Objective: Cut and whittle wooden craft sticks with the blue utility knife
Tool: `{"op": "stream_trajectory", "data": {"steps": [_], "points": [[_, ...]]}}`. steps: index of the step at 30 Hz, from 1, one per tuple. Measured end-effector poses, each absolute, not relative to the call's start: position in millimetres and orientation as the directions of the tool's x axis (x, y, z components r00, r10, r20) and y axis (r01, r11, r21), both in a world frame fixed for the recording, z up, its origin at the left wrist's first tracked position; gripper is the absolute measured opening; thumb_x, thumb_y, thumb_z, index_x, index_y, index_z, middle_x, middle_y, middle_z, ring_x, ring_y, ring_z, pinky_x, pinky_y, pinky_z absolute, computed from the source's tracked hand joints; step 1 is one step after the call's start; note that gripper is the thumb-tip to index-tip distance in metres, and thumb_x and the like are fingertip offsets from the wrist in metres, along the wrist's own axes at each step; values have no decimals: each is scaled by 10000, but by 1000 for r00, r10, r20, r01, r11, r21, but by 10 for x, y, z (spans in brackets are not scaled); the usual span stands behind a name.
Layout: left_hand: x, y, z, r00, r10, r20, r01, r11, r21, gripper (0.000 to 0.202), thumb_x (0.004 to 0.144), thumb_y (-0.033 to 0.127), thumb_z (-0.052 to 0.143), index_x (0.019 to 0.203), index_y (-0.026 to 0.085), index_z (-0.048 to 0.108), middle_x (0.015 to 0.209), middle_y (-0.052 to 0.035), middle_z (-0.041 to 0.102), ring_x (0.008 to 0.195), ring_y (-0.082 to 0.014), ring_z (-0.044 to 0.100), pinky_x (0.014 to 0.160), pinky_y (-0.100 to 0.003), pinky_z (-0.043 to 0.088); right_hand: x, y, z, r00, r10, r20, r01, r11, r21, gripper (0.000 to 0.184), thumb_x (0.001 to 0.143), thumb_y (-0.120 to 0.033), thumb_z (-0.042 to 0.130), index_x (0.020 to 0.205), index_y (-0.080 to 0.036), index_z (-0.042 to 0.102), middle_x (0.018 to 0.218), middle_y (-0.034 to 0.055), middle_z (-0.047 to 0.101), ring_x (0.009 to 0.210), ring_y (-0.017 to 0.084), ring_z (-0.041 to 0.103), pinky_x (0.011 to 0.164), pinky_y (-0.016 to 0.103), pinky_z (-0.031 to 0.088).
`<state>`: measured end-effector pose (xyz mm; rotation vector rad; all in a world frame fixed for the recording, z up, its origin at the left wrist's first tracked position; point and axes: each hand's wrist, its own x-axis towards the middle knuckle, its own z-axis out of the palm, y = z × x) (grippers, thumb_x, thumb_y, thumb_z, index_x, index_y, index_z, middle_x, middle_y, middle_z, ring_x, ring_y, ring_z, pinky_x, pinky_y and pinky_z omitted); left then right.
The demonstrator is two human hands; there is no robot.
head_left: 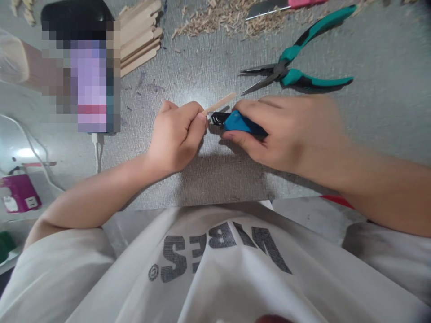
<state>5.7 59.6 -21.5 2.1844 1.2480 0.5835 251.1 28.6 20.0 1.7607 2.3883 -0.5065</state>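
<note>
My left hand (178, 134) is closed in a fist around a thin wooden stick (220, 103), whose free end points up and to the right. My right hand (286, 132) grips a small cutter (235, 122) with a blue body and black jaws. The jaws meet the stick right beside my left fingers. Both hands rest low over the grey textured table (202, 76).
Teal-handled long-nose pliers (296, 67) lie open behind my right hand. A stack of flat wooden sticks (139, 38) sits at the back left beside a phone (84, 67) with a cable. Wood shavings (218, 18) and a pink-handled blade (279, 5) lie at the far edge.
</note>
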Motion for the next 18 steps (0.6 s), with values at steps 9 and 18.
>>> {"op": "stream_trajectory", "data": {"steps": [9,18], "points": [[46,650,-296,568,819,86,660,-516,546,366,1181,349,410,825,284,361,684,3,508,650,-212,467,909,-505,508,2488,300,255,-348,856,-381,934,279,-225,486,1192,-594,491,1205,-225,808,1012,171,826,990,412,763,746,455,335],[43,582,-103,502,863,65,603,-403,688,360,1188,288,453,829,288,478,698,3,591,672,-207,564,821,-464,576,2429,242,262,-309,894,-323,940,237,-244,533,1201,-605,468,1458,-256,779,1168,161,865,993,375,753,704,428,271]]}}
